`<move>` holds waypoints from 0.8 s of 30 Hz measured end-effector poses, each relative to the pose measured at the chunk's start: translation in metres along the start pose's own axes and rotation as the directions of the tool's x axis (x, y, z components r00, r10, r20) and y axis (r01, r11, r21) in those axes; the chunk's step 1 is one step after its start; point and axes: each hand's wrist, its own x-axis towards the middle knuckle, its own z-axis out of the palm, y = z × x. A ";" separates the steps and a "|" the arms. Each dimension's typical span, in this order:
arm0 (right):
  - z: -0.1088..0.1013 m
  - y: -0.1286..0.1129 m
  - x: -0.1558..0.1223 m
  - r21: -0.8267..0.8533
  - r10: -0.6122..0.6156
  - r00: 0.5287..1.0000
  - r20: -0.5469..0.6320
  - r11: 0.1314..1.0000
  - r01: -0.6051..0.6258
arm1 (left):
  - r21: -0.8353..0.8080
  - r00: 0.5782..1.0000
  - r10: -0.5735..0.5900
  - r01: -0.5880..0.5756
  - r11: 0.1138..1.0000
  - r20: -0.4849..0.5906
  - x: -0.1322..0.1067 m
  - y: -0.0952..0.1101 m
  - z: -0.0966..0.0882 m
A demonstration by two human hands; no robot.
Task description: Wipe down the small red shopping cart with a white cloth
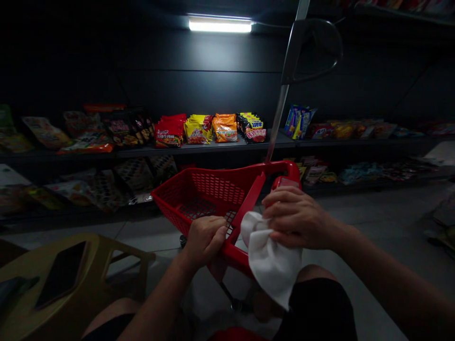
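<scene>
I hold the left hand (204, 241) closed tight on the rim of the red cart (213, 194), steadying it, while the right hand (296, 218) grips a bunched white cloth (270, 265) against that rim, snack shelves (213, 147) ahead.

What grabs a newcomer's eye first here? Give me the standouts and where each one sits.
The red wheeled shopping basket dominates the lower middle, its frame gripped by the left hand, while the right hand clutches a white cloth against it. Above, a glowing strip light stands out on the dark back wall. Below that light, brightly coloured snack packets line a dark shelf.
</scene>
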 end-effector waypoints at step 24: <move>0.026 0.107 -0.016 -0.010 0.214 0.973 -0.086 0.976 -0.216 | 0.045 0.998 -0.036 0.038 0.998 -0.049 -0.026 -0.023 -0.041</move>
